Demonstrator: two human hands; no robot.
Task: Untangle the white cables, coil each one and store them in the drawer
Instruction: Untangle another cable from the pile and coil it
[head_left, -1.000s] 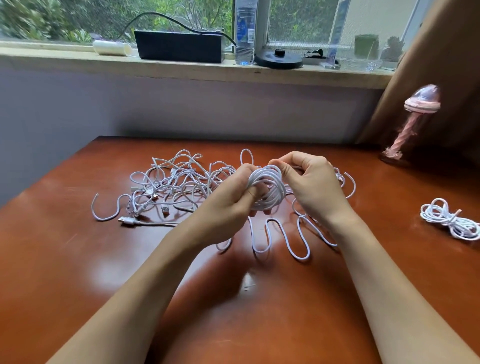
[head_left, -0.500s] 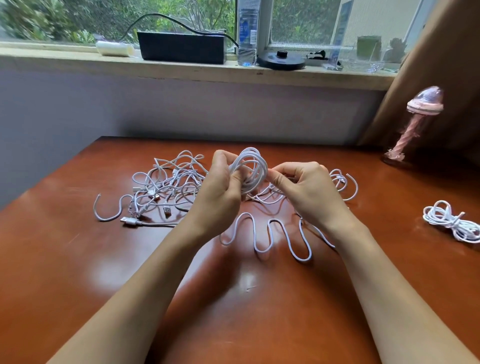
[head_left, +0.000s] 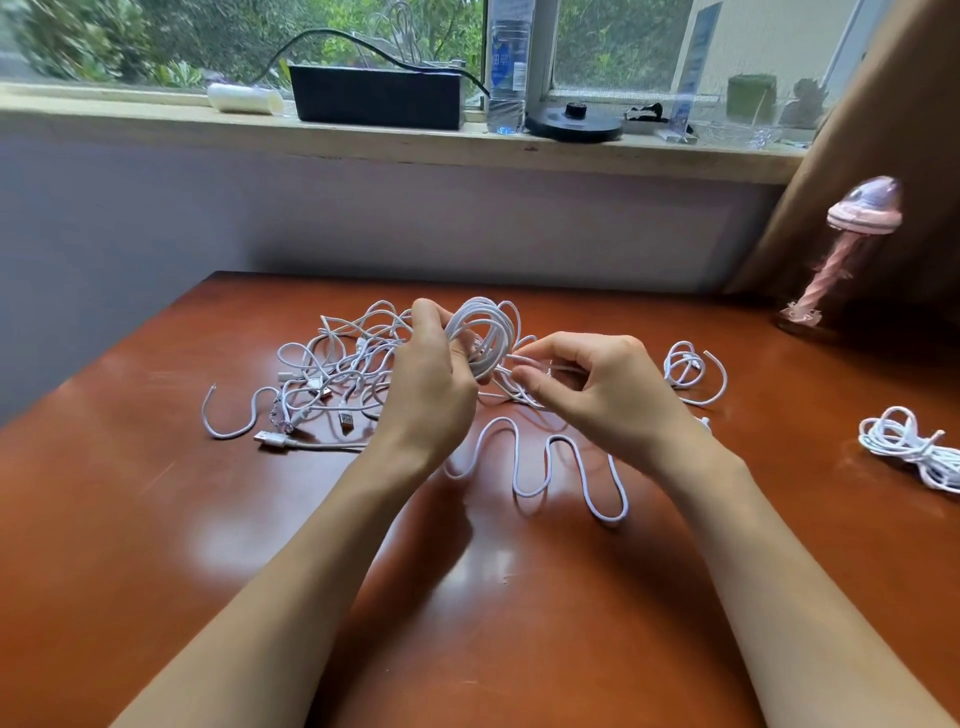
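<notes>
Table: big, brown and shiny.
Black box: past the table's far edge, up on the window ledge.
Messy cables: a heap of white cables lying on the table, left of its middle.
Pink lamp: stands at the table's far right corner.
Left hand: up over the middle of the table, fingers curled round the coil.
Right hand: over the table, a bit right of its middle. Thumb and finger pinch a white strand that comes from the coil.
Coil: round white loops, up off the table.
Wavy cable: lies in bends on the table, near side of its middle.
Tied bundle: a wound-up white cable at the table's right edge.
</notes>
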